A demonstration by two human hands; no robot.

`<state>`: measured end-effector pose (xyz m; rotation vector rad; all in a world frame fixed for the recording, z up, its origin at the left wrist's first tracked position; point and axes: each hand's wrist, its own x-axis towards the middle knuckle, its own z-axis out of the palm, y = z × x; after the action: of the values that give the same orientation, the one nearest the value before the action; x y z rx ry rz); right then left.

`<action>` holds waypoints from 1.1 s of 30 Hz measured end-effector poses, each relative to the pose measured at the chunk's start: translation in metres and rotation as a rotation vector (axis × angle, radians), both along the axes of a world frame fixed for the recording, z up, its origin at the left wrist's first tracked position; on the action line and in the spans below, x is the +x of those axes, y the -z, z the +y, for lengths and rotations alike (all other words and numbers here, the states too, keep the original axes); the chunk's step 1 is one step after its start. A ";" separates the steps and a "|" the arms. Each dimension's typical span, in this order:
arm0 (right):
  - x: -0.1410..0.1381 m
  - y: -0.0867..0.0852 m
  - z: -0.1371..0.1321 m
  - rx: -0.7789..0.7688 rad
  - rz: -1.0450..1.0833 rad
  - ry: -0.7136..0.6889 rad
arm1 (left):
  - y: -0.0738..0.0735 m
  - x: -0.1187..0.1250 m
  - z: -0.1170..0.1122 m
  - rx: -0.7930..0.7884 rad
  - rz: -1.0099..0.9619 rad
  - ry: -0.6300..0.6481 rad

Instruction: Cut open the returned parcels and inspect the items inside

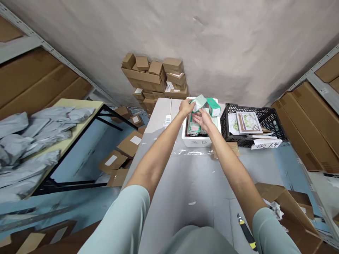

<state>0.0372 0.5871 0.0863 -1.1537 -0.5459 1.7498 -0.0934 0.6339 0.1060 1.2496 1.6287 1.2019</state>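
Observation:
My left hand [186, 107] is closed on the left end of a small pale green box [199, 102], tilted above a white foam box [197, 142]. My right hand [204, 120] is just below it, palm turned up and fingers apart; the fingertips come close to the box's lower edge, and I cannot tell whether they touch. A brighter green box [213, 107] rests at the foam box's back right corner. Inside, more green and white packets [194, 127] lie partly hidden by my right hand.
A black plastic crate [239, 142] with booklets stands right of the foam box. A power strip [167, 120] lies to its left. A utility knife [247, 233] is near the table's front right, beside an open carton [288, 208]. Grey mailing bags [39, 137] cover the left table.

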 end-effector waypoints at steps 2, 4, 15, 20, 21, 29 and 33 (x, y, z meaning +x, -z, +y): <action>0.007 0.002 0.000 0.007 -0.031 0.014 | 0.004 0.005 -0.002 -0.010 0.038 0.010; 0.015 0.006 -0.006 0.032 -0.071 -0.001 | 0.011 0.009 -0.008 -0.006 0.023 0.015; 0.089 0.072 -0.166 0.078 -0.171 -0.081 | 0.087 0.044 -0.194 0.058 -0.037 0.049; 0.133 0.096 -0.290 0.052 -0.176 0.004 | 0.133 0.089 -0.329 -0.012 -0.127 0.072; 0.143 0.098 -0.315 0.037 -0.184 0.026 | 0.139 0.101 -0.352 -0.035 -0.160 0.086; 0.242 0.096 -0.491 -0.068 -0.470 0.329 | 0.142 0.192 -0.482 -0.214 -0.211 0.392; 0.301 0.092 -0.561 -0.100 -0.613 0.564 | 0.144 0.236 -0.504 -0.247 -0.160 0.518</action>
<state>0.3383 0.0262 -0.0061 -1.7295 -0.4281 0.9392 0.1426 0.1295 -0.0380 1.2739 1.1916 0.7336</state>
